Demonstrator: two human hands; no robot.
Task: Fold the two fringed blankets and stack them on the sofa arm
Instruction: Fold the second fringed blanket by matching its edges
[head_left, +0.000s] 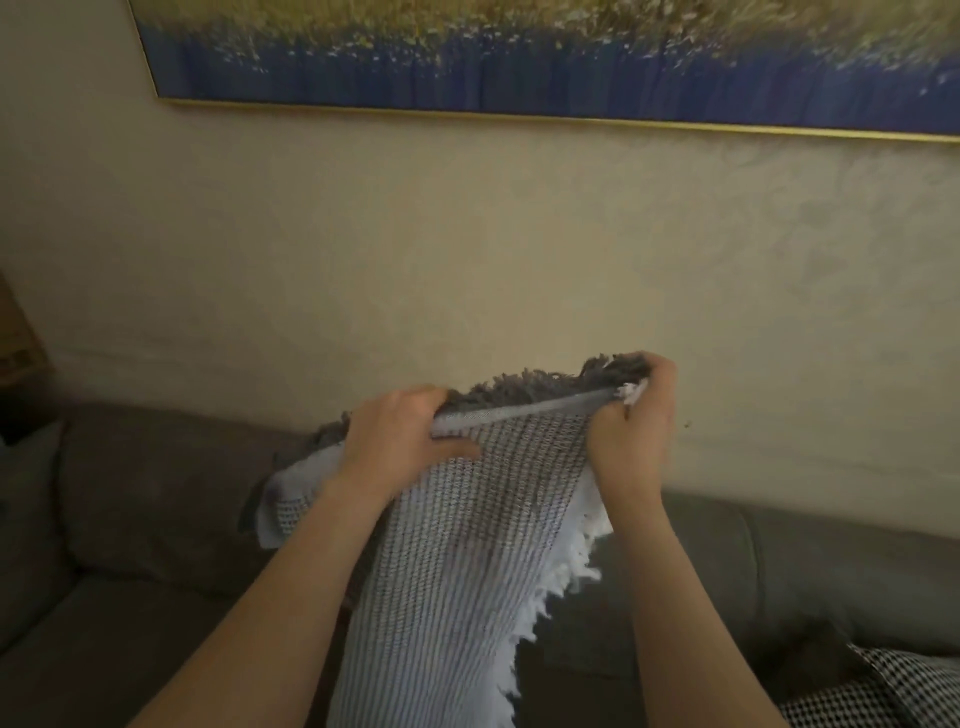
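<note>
- The blanket (467, 545), a grey-and-white weave, is held up in the middle of the view above the sofa (156, 493); its length hangs down towards the near edge.
- The left hand (402, 434) has its fingers curled over the top edge, thumb across the front.
- The right hand (636, 421) has its fingers clamped on the top right corner.
- This looks like an early fold. Keep the top edge taut, match corner to corner, and let the white fringe (566, 571) hang straight before doubling.
- Counted: one blanket in hand, two hands, one sofa, one painting (519, 52) on the far wall.
- A checked cloth (883, 691) lies near right; whether it is the second blanket I cannot tell.
- The sofa arm is out of view.
</note>
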